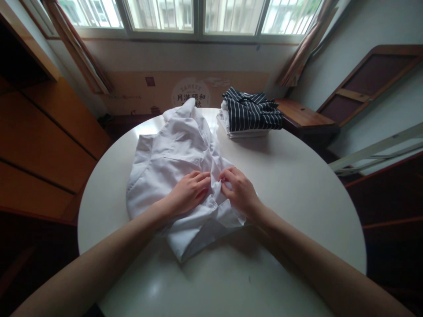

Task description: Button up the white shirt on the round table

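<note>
A white shirt (pixel 168 163) lies crumpled and partly spread on the round table, its collar end towards the window and its lower edge near me. My left hand (pixel 191 191) rests on the middle of the shirt with curled fingers closed on the cloth at the front edge. Just to the right, my right hand (pixel 239 189) pinches a bunched fold of the same shirt between thumb and fingers. The two hands are close together, with a ridge of gathered cloth between them. What lies under the fingertips is hidden.
A stack of folded clothes, with a black-and-white striped garment (pixel 254 112) on top, sits at the table's back right. The white round table (pixel 297 189) has its curved edge on both sides. Beyond are a wooden cabinet (pixel 49 154), a small wooden stand (pixel 304 112) and a window.
</note>
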Demonstrator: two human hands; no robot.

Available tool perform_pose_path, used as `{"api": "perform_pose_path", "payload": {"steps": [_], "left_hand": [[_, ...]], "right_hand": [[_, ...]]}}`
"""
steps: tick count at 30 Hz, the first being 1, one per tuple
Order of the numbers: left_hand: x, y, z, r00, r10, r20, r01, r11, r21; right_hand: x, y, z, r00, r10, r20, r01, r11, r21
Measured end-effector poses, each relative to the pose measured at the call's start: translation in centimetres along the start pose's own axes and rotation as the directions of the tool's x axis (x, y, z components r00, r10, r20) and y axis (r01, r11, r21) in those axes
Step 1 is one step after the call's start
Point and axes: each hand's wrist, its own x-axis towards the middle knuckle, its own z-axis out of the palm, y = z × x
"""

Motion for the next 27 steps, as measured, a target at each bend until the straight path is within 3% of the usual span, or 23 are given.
{"api": "perform_pose_path", "payload": {"steps": [27], "left_hand": [[-0.06, 0.14, -0.12, 1.000, -0.002, 0.005, 0.002, 1.000, 0.000]], "right_hand": [[0.17, 0.10, 0.02, 1.000, -0.007, 0.024, 0.007, 1.000, 0.014]]}}
